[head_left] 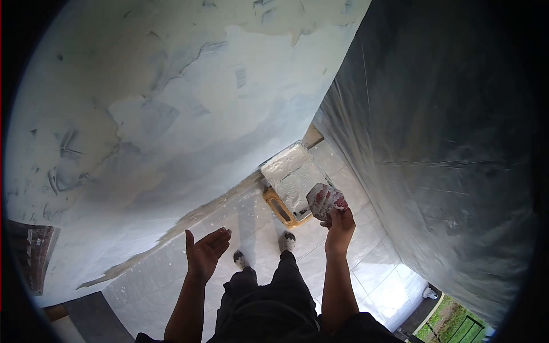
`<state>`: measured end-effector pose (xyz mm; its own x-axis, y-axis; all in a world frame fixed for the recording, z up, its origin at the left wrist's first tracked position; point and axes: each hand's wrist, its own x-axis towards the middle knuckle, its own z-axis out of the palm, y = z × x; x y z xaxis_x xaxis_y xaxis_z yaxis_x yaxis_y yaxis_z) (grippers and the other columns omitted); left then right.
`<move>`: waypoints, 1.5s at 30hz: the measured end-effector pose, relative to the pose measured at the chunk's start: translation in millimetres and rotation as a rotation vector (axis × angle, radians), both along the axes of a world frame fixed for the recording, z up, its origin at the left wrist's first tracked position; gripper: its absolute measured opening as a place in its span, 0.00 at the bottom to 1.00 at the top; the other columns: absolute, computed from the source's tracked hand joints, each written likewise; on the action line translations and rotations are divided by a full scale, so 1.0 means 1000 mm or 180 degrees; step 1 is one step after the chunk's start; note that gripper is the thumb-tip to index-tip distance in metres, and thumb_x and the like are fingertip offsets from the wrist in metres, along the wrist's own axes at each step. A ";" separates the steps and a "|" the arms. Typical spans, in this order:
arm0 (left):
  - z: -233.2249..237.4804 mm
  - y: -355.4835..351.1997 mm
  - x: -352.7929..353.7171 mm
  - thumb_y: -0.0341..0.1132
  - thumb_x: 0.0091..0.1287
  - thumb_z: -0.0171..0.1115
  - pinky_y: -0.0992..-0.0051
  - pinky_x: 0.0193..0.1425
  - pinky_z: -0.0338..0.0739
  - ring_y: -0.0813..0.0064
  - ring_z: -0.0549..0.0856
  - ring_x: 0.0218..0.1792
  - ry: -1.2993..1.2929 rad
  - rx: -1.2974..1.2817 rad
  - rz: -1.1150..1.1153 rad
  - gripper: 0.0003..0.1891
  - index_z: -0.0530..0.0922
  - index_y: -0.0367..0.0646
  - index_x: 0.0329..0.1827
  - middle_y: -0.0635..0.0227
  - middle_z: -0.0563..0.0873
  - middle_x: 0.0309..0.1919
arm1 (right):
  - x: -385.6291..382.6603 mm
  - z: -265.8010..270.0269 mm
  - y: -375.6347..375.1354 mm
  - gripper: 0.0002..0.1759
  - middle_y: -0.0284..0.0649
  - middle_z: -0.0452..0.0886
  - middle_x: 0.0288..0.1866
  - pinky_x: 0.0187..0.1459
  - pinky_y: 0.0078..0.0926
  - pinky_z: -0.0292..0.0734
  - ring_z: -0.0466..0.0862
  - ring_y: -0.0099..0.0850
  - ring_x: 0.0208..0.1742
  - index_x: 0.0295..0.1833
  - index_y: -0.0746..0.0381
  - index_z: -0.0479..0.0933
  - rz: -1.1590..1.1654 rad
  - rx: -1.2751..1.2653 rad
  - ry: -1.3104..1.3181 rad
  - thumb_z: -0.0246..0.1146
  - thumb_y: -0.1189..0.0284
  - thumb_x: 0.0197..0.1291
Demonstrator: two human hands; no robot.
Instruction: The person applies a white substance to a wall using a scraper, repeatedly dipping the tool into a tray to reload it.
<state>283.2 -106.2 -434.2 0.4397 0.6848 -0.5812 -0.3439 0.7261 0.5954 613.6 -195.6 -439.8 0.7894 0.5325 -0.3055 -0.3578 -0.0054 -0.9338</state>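
My right hand [339, 231] is closed on the lower edge of a flat, angular, dark red and grey piece smeared with white [323, 201]; I cannot make out exactly what it is. Just beyond that piece, partly covered by it, a tray coated with thick white paint or filler [294, 171] lies low near the wall. Beneath the tray shows a yellow-orange frame with a slot in it [278, 206]. On the other side, my left hand [207, 251] is held up in the air with fingers apart and nothing in it. Whitish smears mark its fingertips.
A patchy, white-coated wall [189, 108] rises on the left, its lower edge rough and bare. Translucent plastic sheeting [429, 148] hangs on the right. My feet stand on a speckled tiled floor [257, 217] between them. Grass [454, 314] shows at the lower right.
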 end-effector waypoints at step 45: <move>-0.365 0.006 0.248 0.79 0.69 0.31 0.57 0.75 0.64 0.58 0.75 0.67 0.0773 -0.1015 0.0103 0.55 0.64 0.29 0.73 0.52 0.76 0.64 | 0.072 -0.321 0.085 0.15 0.54 0.86 0.45 0.48 0.49 0.81 0.86 0.54 0.48 0.54 0.61 0.80 0.2284 -0.2203 -0.1914 0.56 0.68 0.66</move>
